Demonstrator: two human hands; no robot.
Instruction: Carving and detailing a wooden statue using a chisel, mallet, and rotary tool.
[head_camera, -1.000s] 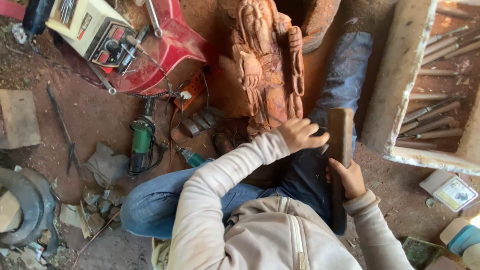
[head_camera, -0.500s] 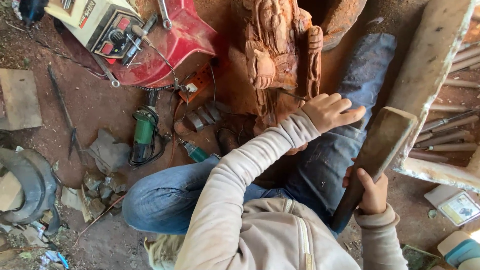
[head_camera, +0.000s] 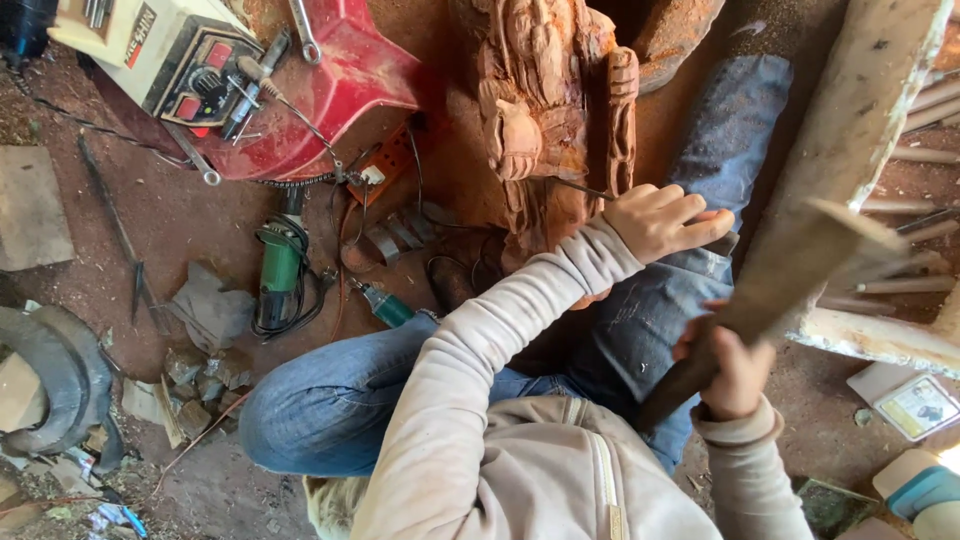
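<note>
Head view, seen from above: I watched the person seated on the red earth floor, both jean-clad legs bent around the reddish-brown carved wooden figure (head_camera: 545, 120), which stood upright just in front of the knees. The left hand (head_camera: 665, 220) was closed in a fist around a thin dark metal chisel (head_camera: 580, 187), whose tip rested against the right flank of the carving, below a carved column-like detail. The right hand (head_camera: 735, 372) gripped the dark handle of a long, flat-sided wooden mallet (head_camera: 785, 280), held raised and tilted off to the right, well apart from the chisel's struck end.

Progress, as I judged it: the figure already carried deep relief, with a beard-like mass, folds and a rounded boss cleanly cut, so roughing-out appeared finished. What remained seemed to be detail work on the lower right side, where the surface looked plainer; the far side was hidden from me.

Surroundings: a green angle grinder (head_camera: 280, 270) lay on the ground to the left with its cable coiled beside it, near a red machine housing (head_camera: 340, 80) bearing a cream control box (head_camera: 150, 45). Pale rough timber (head_camera: 870, 110) leaned at the right.
</note>
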